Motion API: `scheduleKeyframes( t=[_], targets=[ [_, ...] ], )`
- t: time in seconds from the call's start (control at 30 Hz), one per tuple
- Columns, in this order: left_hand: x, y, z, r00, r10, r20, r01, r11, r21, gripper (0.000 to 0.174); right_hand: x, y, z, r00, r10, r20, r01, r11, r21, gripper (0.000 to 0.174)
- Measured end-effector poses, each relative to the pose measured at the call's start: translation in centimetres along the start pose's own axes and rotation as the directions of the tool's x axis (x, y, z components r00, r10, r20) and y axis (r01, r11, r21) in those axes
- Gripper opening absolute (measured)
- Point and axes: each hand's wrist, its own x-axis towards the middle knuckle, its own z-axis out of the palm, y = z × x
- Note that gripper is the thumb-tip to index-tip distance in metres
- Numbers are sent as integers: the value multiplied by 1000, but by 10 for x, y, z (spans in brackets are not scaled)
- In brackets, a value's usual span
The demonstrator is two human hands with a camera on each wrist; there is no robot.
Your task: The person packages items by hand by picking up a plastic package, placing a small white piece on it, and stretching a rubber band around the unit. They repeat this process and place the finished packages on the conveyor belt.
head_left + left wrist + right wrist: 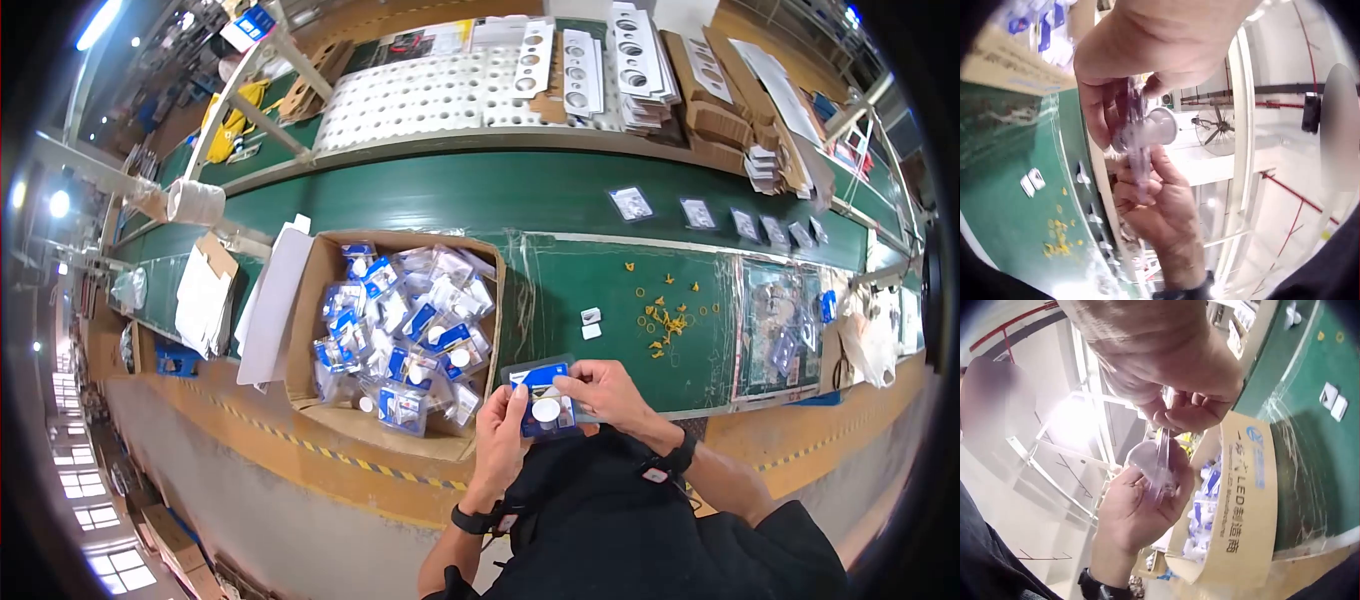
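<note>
Both hands hold one clear plastic blister pack (547,399) with a blue card and a round white piece inside, close in front of the body. My left hand (499,440) grips its left edge, thumb on the front. The right hand (613,397) pinches the upper right edge. Seen edge-on in the left wrist view, the pack (1140,137) has its white rounded part bulging out. Just left of the hands stands an open cardboard box (472,245) heaped with similar blister packs (400,345).
Yellow small parts (668,320) lie scattered on the green bench (560,275), near two small white pieces (590,323). Several clear bags (631,204) sit along the green belt (450,180) behind. A raised shelf holds white perforated sheets (400,100) and stacked cards (640,70).
</note>
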Motion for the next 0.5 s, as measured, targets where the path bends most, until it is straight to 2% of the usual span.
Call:
scheduleKeyframes(
  t=[0.1,0.13,0.17,0.2,0.23,0.27,0.3,0.33,0.37,0.4,0.43,0.47,0.5],
  targets=[
    [3,-5,-20,993,4,-116,8,994,106,18,32,18,12,999,25,38,-30,990,138,29],
    [3,-3,-27,990,11,-142,8,990,138,17,38,17,21,998,-5,55,1,998,63,31],
    [5,-1,-36,971,-8,-240,33,994,100,10,46,20,24,996,-37,83,41,998,-57,35],
    [24,-18,-54,946,163,-279,-143,986,92,5,47,16,31,995,-40,89,43,998,-41,35],
    [31,-1,-53,923,165,-348,-132,984,118,14,53,23,30,986,-83,148,83,997,4,33],
    [46,-3,-78,903,185,-387,-105,970,217,27,49,11,26,986,-41,162,41,999,1,30],
    [59,13,-85,880,168,-445,-132,985,110,36,53,11,16,983,-51,179,59,997,-39,28],
    [84,14,-114,848,217,-484,-187,976,110,36,57,15,0,990,-75,117,80,996,-39,27],
    [99,32,-110,847,273,-456,-286,957,41,30,67,21,-18,993,-97,69,100,994,-36,26],
    [128,19,-182,881,160,-445,-166,986,26,21,79,27,-38,993,-120,24,120,992,-38,25],
    [138,27,-179,900,183,-396,-226,972,-65,20,90,33,-64,978,-185,-93,177,980,-89,24],
    [140,30,-175,867,192,-461,-229,973,-25,29,102,38,-92,947,-249,-203,223,964,-145,23],
    [132,34,-170,858,194,-475,-230,973,-19,36,115,41,-120,877,-357,-320,243,906,-346,26]
  ],
)
